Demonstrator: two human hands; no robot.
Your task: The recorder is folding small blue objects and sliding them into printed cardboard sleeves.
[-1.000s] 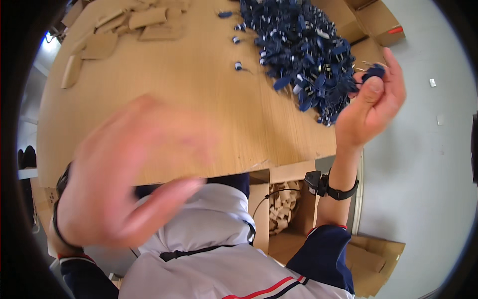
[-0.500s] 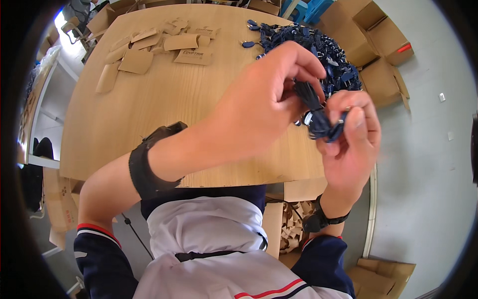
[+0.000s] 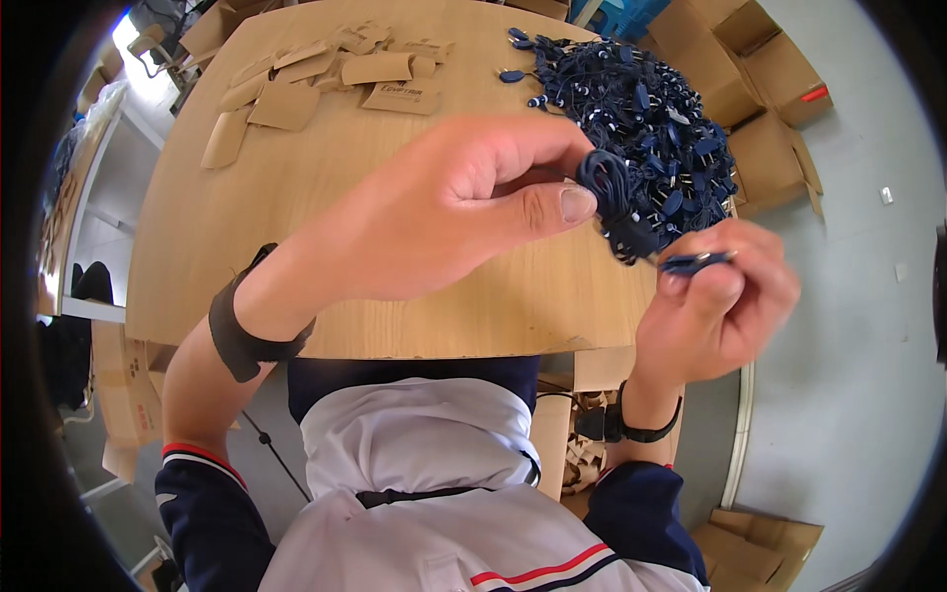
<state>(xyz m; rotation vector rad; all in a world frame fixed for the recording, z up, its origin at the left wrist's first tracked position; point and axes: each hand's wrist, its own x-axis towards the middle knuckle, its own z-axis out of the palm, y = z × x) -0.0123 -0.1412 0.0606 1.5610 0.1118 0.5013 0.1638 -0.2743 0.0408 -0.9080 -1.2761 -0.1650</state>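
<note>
My left hand (image 3: 464, 212) pinches a coiled dark earphone cable (image 3: 606, 187) between thumb and fingers, above the right part of the table. The lower end of the coil hangs down toward my right hand (image 3: 725, 311). Between the thumb and fingers of that hand is a flat dark blue plug (image 3: 689, 263) with metal pins, at the cable's end. Just beyond the hands lies a big heap of dark blue earphones (image 3: 651, 109) with cables, plugs and some white parts. My left thumb hides part of the coil.
Several brown card sleeves (image 3: 286, 105) lie at the far left of the wooden table (image 3: 395, 168). Open cardboard boxes (image 3: 779, 79) stand beyond the right edge. Below the table's front edge is a box of brown card pieces (image 3: 584, 444). A white-framed rack (image 3: 94, 197) stands at left.
My right hand has moved right and down with the plug, away from the coil. My left hand has turned and lowered slightly, its thumb now across the coil. The view has shifted a little.
</note>
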